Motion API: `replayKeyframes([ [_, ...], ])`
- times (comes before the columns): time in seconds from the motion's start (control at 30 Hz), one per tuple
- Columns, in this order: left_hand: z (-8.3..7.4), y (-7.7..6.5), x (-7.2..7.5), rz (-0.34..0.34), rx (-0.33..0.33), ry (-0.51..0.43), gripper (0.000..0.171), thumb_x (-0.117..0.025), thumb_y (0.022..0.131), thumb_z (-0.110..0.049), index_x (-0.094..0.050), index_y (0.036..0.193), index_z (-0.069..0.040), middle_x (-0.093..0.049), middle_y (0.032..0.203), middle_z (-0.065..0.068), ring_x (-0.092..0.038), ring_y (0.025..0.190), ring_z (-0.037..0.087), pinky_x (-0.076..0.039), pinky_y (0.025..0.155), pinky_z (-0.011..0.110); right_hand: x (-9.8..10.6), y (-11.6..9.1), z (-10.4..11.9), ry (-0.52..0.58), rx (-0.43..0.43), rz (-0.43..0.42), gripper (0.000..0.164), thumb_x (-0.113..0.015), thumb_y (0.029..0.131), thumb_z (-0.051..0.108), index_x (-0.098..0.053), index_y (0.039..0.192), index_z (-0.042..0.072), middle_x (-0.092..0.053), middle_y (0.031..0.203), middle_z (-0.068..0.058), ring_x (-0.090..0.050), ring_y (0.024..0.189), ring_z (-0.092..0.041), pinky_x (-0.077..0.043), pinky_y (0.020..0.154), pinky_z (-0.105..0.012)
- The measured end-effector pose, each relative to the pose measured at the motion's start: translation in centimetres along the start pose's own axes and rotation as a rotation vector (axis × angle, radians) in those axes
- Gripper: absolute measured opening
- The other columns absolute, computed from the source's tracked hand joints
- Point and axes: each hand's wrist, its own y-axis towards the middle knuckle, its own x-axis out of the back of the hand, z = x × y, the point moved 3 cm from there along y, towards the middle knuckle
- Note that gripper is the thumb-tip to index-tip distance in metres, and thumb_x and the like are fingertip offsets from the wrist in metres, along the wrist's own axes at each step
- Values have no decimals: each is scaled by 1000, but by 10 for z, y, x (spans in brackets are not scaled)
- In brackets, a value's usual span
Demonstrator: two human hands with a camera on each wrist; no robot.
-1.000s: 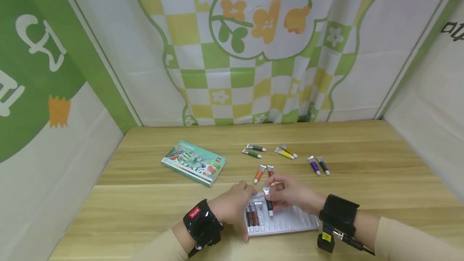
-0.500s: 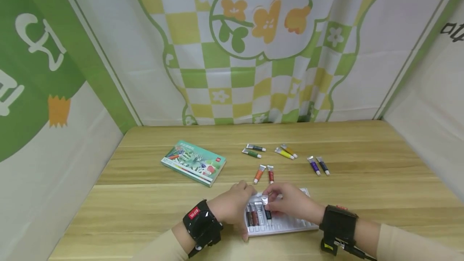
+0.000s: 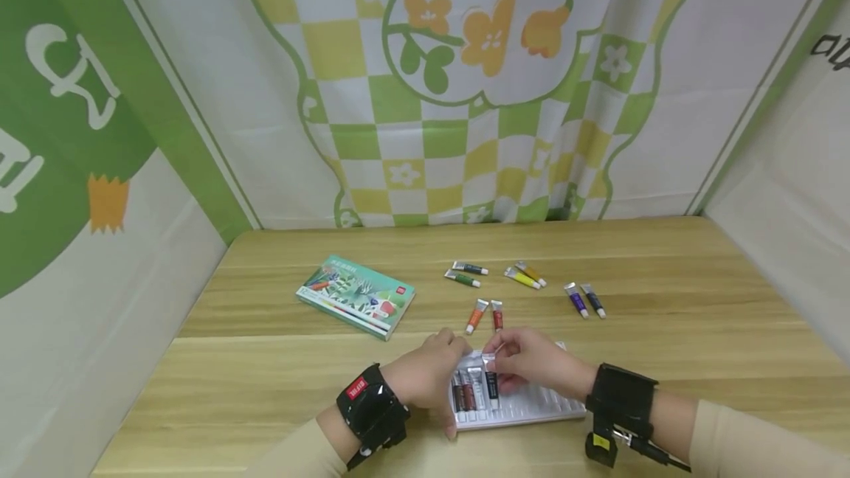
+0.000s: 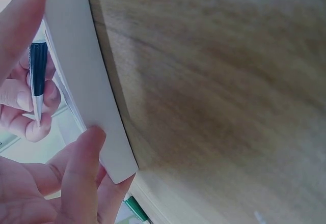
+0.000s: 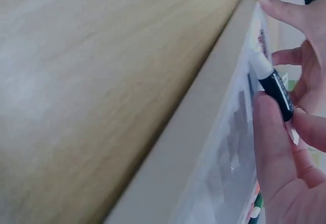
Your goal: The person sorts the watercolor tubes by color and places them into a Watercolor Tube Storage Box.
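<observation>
Far left, the teal box (image 3: 356,296) lay slantwise on the table (image 3: 697,345), unmoved since 1.0 s earlier; flat, rectangular, printed with leaves. Table surface smooth, with long wood grain. A black wristband (image 3: 373,408) came next. The left hand (image 3: 425,375) had not shifted: thumb and fingers spread to the span of the white tray's (image 3: 531,406) left end and gripped it. Tray smooth-walled, floor moulded into narrow parallel slots. In its left part lay a dark brown tube (image 3: 460,394), a reddish-brown tube (image 3: 468,394) and a silver tube (image 3: 477,391), side by side.

Beyond the tray, two green tubes (image 3: 470,268) and an orange tube (image 3: 474,316) kept their places. The black tube (image 3: 492,387), foil end flattened, cap white, was lower over the tray and straighter than 1.0 s earlier, just right of the silver one; contact with a slot could not be determined. The right hand (image 3: 534,360), lower too, pinched it between thumb and fingers, opened only to the tube's thickness.

The red tube (image 3: 497,314) lay behind that hand. Farther right, two yellow tubes (image 3: 522,278), then a purple tube (image 3: 575,300) and a navy tube (image 3: 593,300), were unchanged.
</observation>
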Motion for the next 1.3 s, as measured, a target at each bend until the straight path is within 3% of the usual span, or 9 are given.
replayKeyframes([
  [0.2, -1, 0, 0, -2, -2, -1, 108, -105, 39, -23, -57, 134, -5, -50, 112, 1, -50, 101, 15, -51, 90, 29, -1, 0, -3, 71, -12, 6, 16, -65, 96, -2, -62, 112, -4, -72, 89, -8, -68, 70, -16, -61, 67, -32],
  [0.3, -1, 0, 1, -8, -5, 5, 109, -105, 39, -23, -56, 135, -5, -50, 113, 2, -50, 102, 16, -51, 91, 29, -4, -1, -3, 70, 26, 14, 15, -66, 94, -3, -62, 109, -4, -72, 85, -8, -68, 67, -16, -61, 65, -33],
  [0.37, -1, 0, 1, -10, -6, 11, 110, -105, 39, -24, -56, 135, -4, -50, 115, 2, -50, 103, 16, -51, 91, 29, -5, -1, -3, 8, 83, 13, 14, -69, 92, -2, -63, 105, -3, -71, 82, -6, -67, 65, -16, -60, 63, -32],
  [0.57, -1, 1, 1, -12, -7, 32, 111, -105, 39, -26, -56, 136, -5, -52, 118, 4, -51, 106, 18, -51, 93, 31, -3, -3, 4, -422, 231, -41, 19, -80, 86, 7, -71, 103, 7, -62, 81, 7, -57, 69, -10, -49, 61, -25],
  [0.67, 0, 1, 1, -13, -6, 37, 111, -105, 39, -27, -56, 136, -5, -52, 118, 4, -52, 107, 19, -51, 94, 32, -4, -7, 9, -570, 275, -43, 25, -83, 84, 10, -74, 107, 9, -61, 84, 9, -54, 75, -8, -47, 65, -26],
  [0.9, 0, 1, 0, -2, -1, 31, 109, -105, 40, -27, -56, 135, -5, -52, 117, 3, -51, 106, 18, -51, 94, 31, -8, -17, 13, -725, 368, -11, 21, -85, 84, 17, -80, 103, 12, -74, 99, 4, -68, 93, -12, -56, 80, -32],
  [1.07, -1, 0, 1, 16, -5, -2, 110, -105, 42, -21, -53, 138, -10, -50, 118, 2, -48, 107, 17, -50, 92, 30, -13, -16, 17, -818, 388, -10, 22, -88, 79, 20, -81, 98, 12, -76, 96, 1, -70, 88, -12, -57, 75, -31],
  [1.3, -3, -2, 3, 33, -37, -25, 94, -104, 46, -15, -57, 127, -18, -43, 105, -3, -44, 96, 14, -46, 79, 25, -14, -11, 18, -815, 342, 9, 23, -90, 76, 19, -82, 97, 13, -77, 97, -1, -71, 88, -15, -58, 73, -32],
])
